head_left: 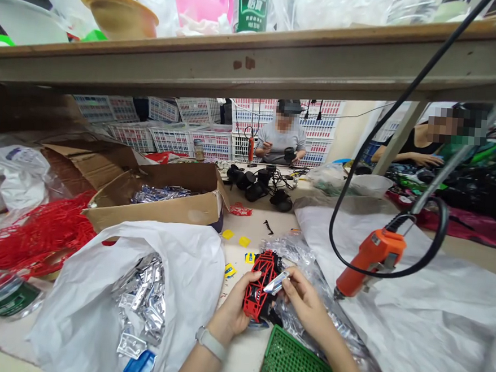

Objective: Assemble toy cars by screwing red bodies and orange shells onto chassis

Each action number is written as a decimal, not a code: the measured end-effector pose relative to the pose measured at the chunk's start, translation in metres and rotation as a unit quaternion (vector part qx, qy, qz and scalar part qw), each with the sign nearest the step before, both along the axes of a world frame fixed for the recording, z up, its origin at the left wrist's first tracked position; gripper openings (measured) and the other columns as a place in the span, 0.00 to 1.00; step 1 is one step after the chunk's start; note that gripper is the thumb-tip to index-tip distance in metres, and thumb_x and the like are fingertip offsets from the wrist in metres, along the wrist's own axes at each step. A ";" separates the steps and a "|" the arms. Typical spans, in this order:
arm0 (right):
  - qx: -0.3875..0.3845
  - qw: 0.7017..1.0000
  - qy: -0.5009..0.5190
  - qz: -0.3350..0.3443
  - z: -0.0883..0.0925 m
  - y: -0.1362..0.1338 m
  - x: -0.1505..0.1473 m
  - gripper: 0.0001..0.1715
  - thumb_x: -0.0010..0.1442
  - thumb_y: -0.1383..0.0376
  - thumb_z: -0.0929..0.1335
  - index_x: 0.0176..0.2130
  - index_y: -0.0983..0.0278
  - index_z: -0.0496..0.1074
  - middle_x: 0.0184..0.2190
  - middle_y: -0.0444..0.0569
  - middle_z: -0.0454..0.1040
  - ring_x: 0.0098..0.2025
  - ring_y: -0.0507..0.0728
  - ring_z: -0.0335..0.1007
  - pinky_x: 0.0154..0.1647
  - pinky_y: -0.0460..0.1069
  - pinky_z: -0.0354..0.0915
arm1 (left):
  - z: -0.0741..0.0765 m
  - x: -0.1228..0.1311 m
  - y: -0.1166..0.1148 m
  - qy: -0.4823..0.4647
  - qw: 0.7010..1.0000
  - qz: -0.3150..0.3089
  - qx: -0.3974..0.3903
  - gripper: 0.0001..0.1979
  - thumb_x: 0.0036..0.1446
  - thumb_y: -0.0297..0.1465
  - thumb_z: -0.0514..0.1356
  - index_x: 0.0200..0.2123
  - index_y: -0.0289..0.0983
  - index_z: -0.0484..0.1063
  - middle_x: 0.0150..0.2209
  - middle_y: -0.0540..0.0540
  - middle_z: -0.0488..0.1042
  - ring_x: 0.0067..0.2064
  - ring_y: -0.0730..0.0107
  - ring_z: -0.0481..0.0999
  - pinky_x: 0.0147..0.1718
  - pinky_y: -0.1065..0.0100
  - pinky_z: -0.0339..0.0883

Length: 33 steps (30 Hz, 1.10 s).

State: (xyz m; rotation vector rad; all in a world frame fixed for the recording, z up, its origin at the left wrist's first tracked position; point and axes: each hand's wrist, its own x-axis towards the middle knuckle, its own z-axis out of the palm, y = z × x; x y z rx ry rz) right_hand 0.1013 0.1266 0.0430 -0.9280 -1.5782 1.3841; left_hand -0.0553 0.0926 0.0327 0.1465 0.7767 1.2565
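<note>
My left hand (pixel 240 301) is closed round the near left side of a toy car (pixel 258 289) with a red cage frame and black wheels. Between the thumb and fingers of my right hand (pixel 302 294) is a small shiny silver plastic part (pixel 276 282), held against or just over the car's right side; I cannot tell if they touch. Left of my hands, an open white bag (pixel 195 261) holds many similar silver parts (pixel 149 292). Yellow and blue pieces (pixel 229 271) lie just beyond the car.
An orange electric screwdriver (pixel 370 257) hangs at the right on a black cable. A green basket (pixel 295 365) stands near my right forearm. A cardboard box (pixel 161 211) and red plastic frames (pixel 36 233) are at the left. A shelf (pixel 256 67) crosses overhead. Two people sit beyond.
</note>
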 end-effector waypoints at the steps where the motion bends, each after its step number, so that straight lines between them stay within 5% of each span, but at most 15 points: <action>1: 0.003 1.000 -0.002 -0.005 -0.001 0.000 -0.001 0.34 0.55 0.31 0.68 0.36 0.58 0.71 0.27 0.44 0.69 0.29 0.57 0.66 0.33 0.51 0.65 | 0.000 0.001 0.000 0.001 1.000 -0.001 0.000 0.13 0.60 0.30 0.63 0.44 0.26 0.77 0.30 0.38 0.85 0.27 0.61 0.84 0.27 0.66 0.78; 13: 0.029 0.999 -0.025 0.015 -0.007 -0.002 0.005 0.30 0.62 0.35 0.65 0.35 0.58 0.70 0.28 0.43 0.69 0.31 0.57 0.66 0.35 0.51 0.64 | -0.003 -0.001 0.000 0.009 1.000 -0.008 0.004 0.14 0.57 0.31 0.66 0.44 0.27 0.77 0.30 0.38 0.85 0.27 0.60 0.83 0.26 0.66 0.78; 22: 0.029 0.999 -0.004 -0.040 -0.006 -0.002 0.002 0.30 0.56 0.37 0.72 0.40 0.58 0.68 0.28 0.42 0.69 0.32 0.57 0.68 0.36 0.51 0.67 | 0.001 0.002 -0.001 0.035 0.999 -0.001 0.027 0.13 0.52 0.31 0.68 0.40 0.30 0.77 0.31 0.39 0.84 0.27 0.60 0.83 0.28 0.64 0.78; 33: 0.018 0.993 0.073 -0.087 -0.005 0.007 0.011 0.30 0.55 0.37 0.73 0.34 0.59 0.68 0.25 0.43 0.68 0.28 0.55 0.66 0.30 0.49 0.66 | -0.002 0.005 0.004 0.099 0.978 0.147 0.112 0.30 0.38 0.34 0.79 0.46 0.38 0.76 0.40 0.47 0.84 0.40 0.65 0.82 0.42 0.67 0.75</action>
